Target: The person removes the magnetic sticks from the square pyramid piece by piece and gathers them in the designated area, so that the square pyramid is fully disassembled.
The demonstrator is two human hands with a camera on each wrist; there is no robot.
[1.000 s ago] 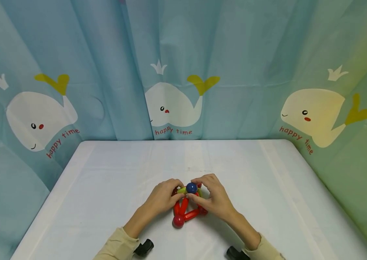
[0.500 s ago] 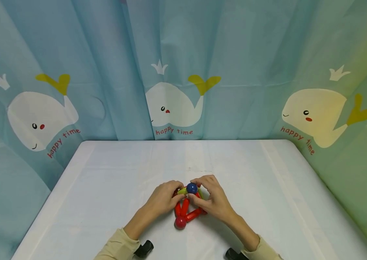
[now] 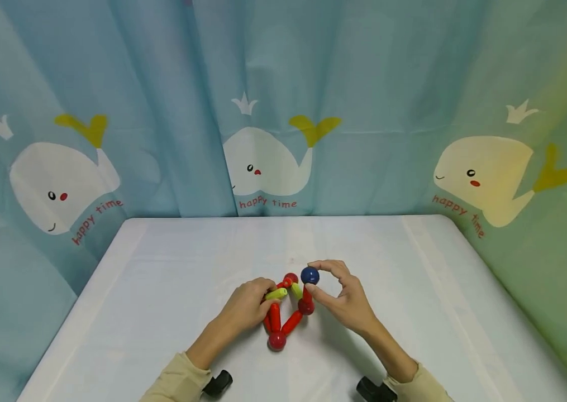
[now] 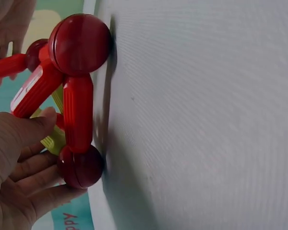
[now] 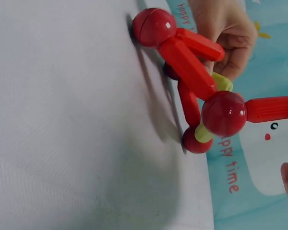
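My left hand (image 3: 245, 304) grips the left side of a ball-and-rod building toy, its thumb by a yellow-green rod (image 3: 276, 293) and a red rod (image 3: 275, 317). In the left wrist view its fingers reach round beneath a red ball (image 4: 80, 166). Between thumb and fingertips, my right hand (image 3: 348, 301) pinches a blue ball (image 3: 310, 275). Below that ball a red rod (image 3: 307, 293) runs down to another red ball (image 5: 224, 114), which appears raised off the table. The front red ball (image 3: 276, 341) rests on the table. My left fingers are partly hidden behind the toy.
A white-covered table (image 3: 187, 251) lies under the toy. Behind and beside it hang blue-green curtains (image 3: 373, 84) with printed whales. Black wrist devices (image 3: 219, 384) sit by both cuffs.
My right hand has moved up and to the right with the blue ball, away from the left-hand rods. The attached red rod and its red ball have shifted too. My left hand has barely moved.
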